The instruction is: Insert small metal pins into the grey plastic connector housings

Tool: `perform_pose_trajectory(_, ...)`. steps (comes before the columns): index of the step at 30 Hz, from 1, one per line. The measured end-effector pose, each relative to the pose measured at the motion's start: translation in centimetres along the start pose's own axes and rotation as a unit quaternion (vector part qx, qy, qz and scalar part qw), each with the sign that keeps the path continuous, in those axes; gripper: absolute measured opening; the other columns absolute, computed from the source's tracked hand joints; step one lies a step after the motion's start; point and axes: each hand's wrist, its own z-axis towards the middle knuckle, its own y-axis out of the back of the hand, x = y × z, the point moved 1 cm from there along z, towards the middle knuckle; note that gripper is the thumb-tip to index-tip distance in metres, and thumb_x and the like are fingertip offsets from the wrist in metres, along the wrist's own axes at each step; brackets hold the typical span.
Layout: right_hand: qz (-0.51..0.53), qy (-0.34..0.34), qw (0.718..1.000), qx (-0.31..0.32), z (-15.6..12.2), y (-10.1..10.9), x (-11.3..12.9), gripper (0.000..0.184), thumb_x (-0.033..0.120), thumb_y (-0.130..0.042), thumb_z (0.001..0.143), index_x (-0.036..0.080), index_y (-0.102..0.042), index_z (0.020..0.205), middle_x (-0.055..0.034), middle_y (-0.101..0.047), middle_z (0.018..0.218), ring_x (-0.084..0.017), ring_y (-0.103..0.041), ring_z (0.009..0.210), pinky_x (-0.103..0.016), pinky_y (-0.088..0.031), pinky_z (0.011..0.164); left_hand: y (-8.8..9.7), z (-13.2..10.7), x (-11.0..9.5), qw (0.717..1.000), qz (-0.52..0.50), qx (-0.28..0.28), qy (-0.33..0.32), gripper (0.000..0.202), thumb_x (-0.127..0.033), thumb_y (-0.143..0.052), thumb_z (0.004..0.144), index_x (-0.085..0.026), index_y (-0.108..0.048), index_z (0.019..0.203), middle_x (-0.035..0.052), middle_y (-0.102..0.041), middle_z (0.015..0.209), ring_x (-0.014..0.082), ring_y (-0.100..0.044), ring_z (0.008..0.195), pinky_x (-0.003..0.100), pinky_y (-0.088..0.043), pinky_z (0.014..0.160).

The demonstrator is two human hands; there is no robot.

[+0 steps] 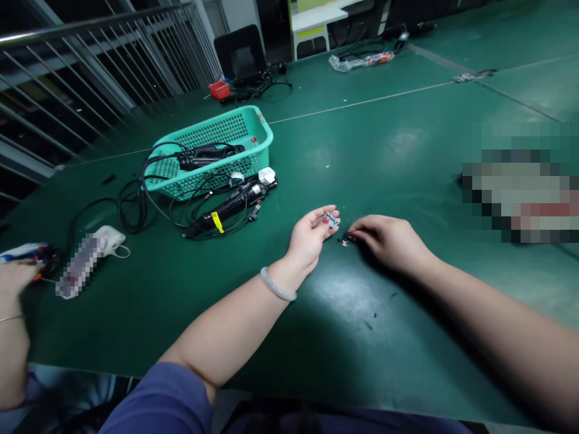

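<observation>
My left hand, with a pale bangle on its wrist, holds a small light-blue and silvery piece between thumb and fingers. Just to its right, my right hand is low over the green table, its thumb and finger pinched together. At those fingertips lies a tiny dark and shiny part; its kind is too small to make out. A few dark scraps lie on the table nearer to me.
A teal basket with black cabled tools stands at the left back. Before it lies a black corded tool with a yellow tag. Another person's hand works at far left. A blurred object lies at right.
</observation>
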Motion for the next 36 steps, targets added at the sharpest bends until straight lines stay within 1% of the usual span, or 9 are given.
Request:
perform_pose_trajectory(4,0.037,-0.048,0.997,-0.051,-0.3,0.3,0.3,0.014,0.029,-0.057,0.084,0.023,-0.069,0.085,-0.0026,-0.074,0.085,-0.02,-0.067,0.077,-0.033,-0.052,0.074,-0.1,-0.1,0.3,0.999,0.001,0.029,0.015,0.018,-0.007,-0.056,0.08,-0.015,-0.068,0.091,0.0065,-0.067,0.099,0.0114,-0.062,0.089,0.036,-0.045,0.095)
perform_pose_trajectory(11,0.03,-0.013,0.993,-0.116,-0.8,0.4,1.4,0.013,0.025,-0.059,0.082,0.024,-0.069,0.09,-0.0027,-0.074,0.09,-0.019,-0.069,0.08,-0.033,-0.053,0.077,-0.5,-0.7,0.8,0.994,0.032,0.105,0.007,0.032,-0.008,-0.07,0.067,-0.017,-0.069,0.098,0.0042,-0.069,0.095,0.0123,-0.061,0.086,0.038,-0.042,0.096)
perform_pose_trajectory(14,0.015,0.004,0.993,-0.119,-0.8,0.5,1.6,0.013,0.022,-0.059,0.082,0.024,-0.069,0.09,-0.0024,-0.074,0.09,-0.018,-0.069,0.079,-0.032,-0.054,0.077,-0.6,-0.7,0.9,0.993,0.038,0.109,0.009,0.03,-0.012,-0.07,0.067,-0.017,-0.071,0.097,0.0045,-0.07,0.098,0.0116,-0.061,0.084,0.037,-0.042,0.094)
perform_pose_trajectory(19,-0.002,0.02,0.992,-0.123,-0.9,0.6,1.8,0.015,0.021,-0.059,0.082,0.024,-0.07,0.092,-0.0022,-0.073,0.086,-0.017,-0.067,0.076,-0.031,-0.053,0.073,-0.5,-0.5,1.0,0.995,0.025,0.093,0.018,0.03,-0.012,-0.071,0.067,-0.017,-0.071,0.097,0.0025,-0.071,0.09,0.0085,-0.06,0.076,0.033,-0.045,0.089)
perform_pose_trajectory(23,0.009,0.03,0.991,-0.127,-0.9,0.6,1.6,0.027,0.013,-0.05,0.083,0.025,-0.072,0.093,-0.0027,-0.07,0.087,-0.016,-0.065,0.078,-0.03,-0.053,0.075,-0.5,-0.5,1.0,0.996,0.015,0.086,0.019,0.03,-0.014,-0.07,0.069,-0.018,-0.07,0.099,0.002,-0.071,0.089,0.0088,-0.063,0.078,0.033,-0.046,0.09)
perform_pose_trajectory(26,0.022,0.003,0.989,-0.145,-0.8,0.6,1.2,0.034,0.01,-0.044,0.082,0.027,-0.073,0.092,-0.0032,-0.066,0.085,-0.016,-0.063,0.078,-0.03,-0.053,0.073,-0.4,-0.5,1.0,0.996,0.024,0.089,0.011,0.031,-0.015,-0.07,0.07,-0.018,-0.069,0.101,0.0033,-0.07,0.092,0.0123,-0.065,0.086,0.034,-0.045,0.091)
perform_pose_trajectory(30,0.099,-0.079,0.981,-0.144,-0.7,0.7,0.8,0.023,0.019,-0.049,0.084,0.025,-0.071,0.089,-0.0046,-0.068,0.087,-0.018,-0.064,0.078,-0.035,-0.053,0.078,-0.4,-0.6,0.9,0.995,0.045,0.094,-0.004,0.032,-0.016,-0.07,0.07,-0.019,-0.068,0.102,0.0054,-0.07,0.101,0.0156,-0.066,0.091,0.037,-0.045,0.092)
perform_pose_trajectory(33,0.214,-0.14,0.958,-0.129,-0.6,0.6,0.8,0.013,0.028,-0.058,0.081,0.022,-0.068,0.087,-0.0042,-0.071,0.085,-0.019,-0.067,0.077,-0.038,-0.055,0.079,-0.5,-0.7,0.9,0.993,0.056,0.104,-0.014,0.037,-0.013,-0.071,0.069,-0.02,-0.068,0.105,0.0062,-0.07,0.102,0.0182,-0.065,0.098,0.039,-0.044,0.095)
perform_pose_trajectory(36,0.288,-0.165,0.936,-0.117,-0.5,0.7,1.1,0.022,0.038,-0.068,0.074,0.02,-0.067,0.086,-0.0051,-0.073,0.083,-0.02,-0.068,0.076,-0.037,-0.055,0.079,-0.5,-0.8,0.8,0.991,0.07,0.11,-0.021,0.04,-0.011,-0.071,0.068,-0.019,-0.067,0.107,0.0069,-0.071,0.103,0.0191,-0.064,0.101,0.041,-0.044,0.097)
